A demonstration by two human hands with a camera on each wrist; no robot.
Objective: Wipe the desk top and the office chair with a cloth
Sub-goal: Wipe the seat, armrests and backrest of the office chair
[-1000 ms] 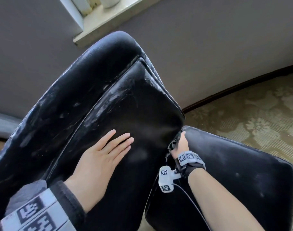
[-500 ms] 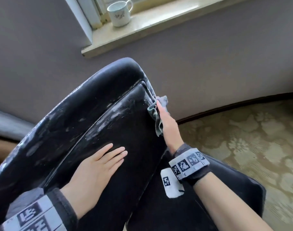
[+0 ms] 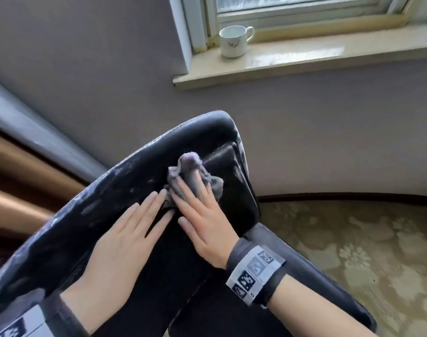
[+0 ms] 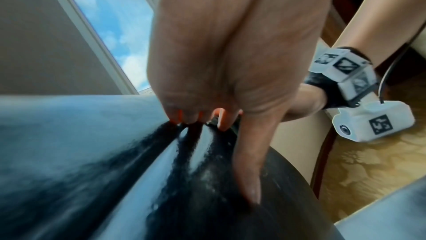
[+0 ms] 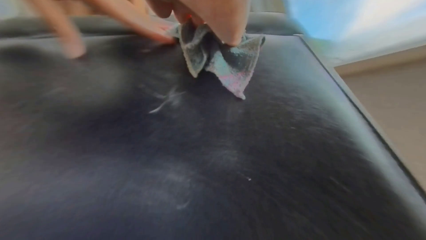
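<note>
Head view: cloth (image 3: 195,177) is pressed by flat right hand (image 3: 202,220) near chair (image 3: 241,190) back's top edge; left hand (image 3: 125,242) lies flat beside, nothing gripped.

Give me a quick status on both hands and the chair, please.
Left hand flat on the chair back, bracing. Right hand pressing the cloth onto the chair's upper cushion, fingers straight. Dusty streaks on the outer rim; nothing in the way.

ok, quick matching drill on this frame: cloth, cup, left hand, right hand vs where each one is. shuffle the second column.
Things:
1. cloth
2. cup
3. left hand
4. right hand

Places:
A. on the windowsill
B. flat on the bare chair back
C. bunched under the fingers
D. pressing the cloth onto the chair

Pairs: 1-C, 2-A, 3-B, 4-D
</note>
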